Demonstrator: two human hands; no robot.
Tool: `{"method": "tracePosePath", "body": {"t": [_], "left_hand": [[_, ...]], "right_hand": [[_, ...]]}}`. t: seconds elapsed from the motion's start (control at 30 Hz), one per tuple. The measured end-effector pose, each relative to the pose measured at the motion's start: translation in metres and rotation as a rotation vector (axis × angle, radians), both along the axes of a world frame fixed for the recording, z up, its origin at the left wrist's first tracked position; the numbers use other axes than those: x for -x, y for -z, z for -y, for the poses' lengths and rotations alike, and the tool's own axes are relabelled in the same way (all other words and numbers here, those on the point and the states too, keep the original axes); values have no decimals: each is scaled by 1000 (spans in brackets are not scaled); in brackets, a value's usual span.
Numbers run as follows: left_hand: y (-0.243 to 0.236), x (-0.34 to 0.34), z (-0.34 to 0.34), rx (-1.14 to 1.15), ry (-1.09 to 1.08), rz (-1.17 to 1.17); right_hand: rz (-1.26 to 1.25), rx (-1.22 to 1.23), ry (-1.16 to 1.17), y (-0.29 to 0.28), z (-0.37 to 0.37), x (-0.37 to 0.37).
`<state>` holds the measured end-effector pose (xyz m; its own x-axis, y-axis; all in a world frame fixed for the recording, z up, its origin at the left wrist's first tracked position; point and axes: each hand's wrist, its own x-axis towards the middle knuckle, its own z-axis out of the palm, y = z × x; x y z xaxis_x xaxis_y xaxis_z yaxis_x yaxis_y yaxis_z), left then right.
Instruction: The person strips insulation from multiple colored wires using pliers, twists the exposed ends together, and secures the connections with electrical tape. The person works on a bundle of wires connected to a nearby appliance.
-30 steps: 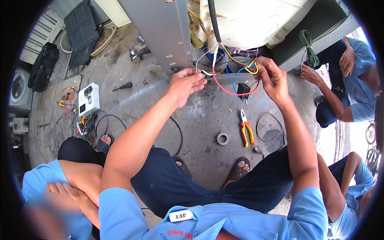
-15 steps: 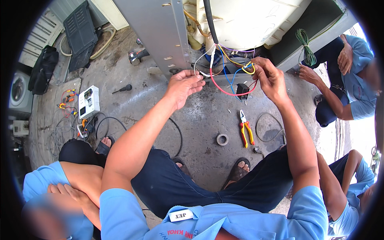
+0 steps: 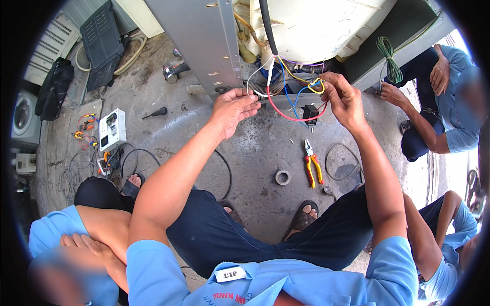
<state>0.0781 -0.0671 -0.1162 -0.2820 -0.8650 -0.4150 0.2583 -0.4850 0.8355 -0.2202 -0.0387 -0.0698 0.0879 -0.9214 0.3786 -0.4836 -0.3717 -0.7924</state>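
My left hand [image 3: 232, 112] pinches the end of a thin white wire [image 3: 248, 84] between thumb and fingertips, beside the grey metal panel of an opened machine. My right hand [image 3: 348, 102] is closed with its fingertips on a bundle of coloured wires. Among them a red wire [image 3: 286, 117] loops down, and a yellow wire [image 3: 322, 90] and a blue wire [image 3: 287, 94] bend near my fingers. These wires fan out below a thick black cable [image 3: 266, 23]. Under the right hand hangs a small black box-shaped part [image 3: 309, 113]. The exact wire ends in my right fingers are hidden.
A large white tub [image 3: 316, 25] fills the machine. Red-and-yellow pliers [image 3: 313, 166], a grey ring [image 3: 282, 177] and a screwdriver [image 3: 155, 112] lie on the concrete floor. A white box [image 3: 112, 130] with leads stands left. Three people in blue shirts crouch around me.
Both hands keep nearly the same place and hold. The black box-shaped part has shifted very slightly.
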Motion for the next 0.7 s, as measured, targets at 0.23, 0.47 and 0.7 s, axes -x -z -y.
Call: {"method": "tracePosePath", "body": {"t": [0.23, 0.47, 0.7], "left_hand": [[-1, -1, 0, 2, 4, 1], [0, -1, 0, -5, -8, -2], [1, 3, 1, 0, -7, -12]], "right_hand": [[-11, 6, 0, 0, 1, -1], [9, -14, 1, -1, -1, -2], [7, -10, 7, 0, -1, 2]]}}
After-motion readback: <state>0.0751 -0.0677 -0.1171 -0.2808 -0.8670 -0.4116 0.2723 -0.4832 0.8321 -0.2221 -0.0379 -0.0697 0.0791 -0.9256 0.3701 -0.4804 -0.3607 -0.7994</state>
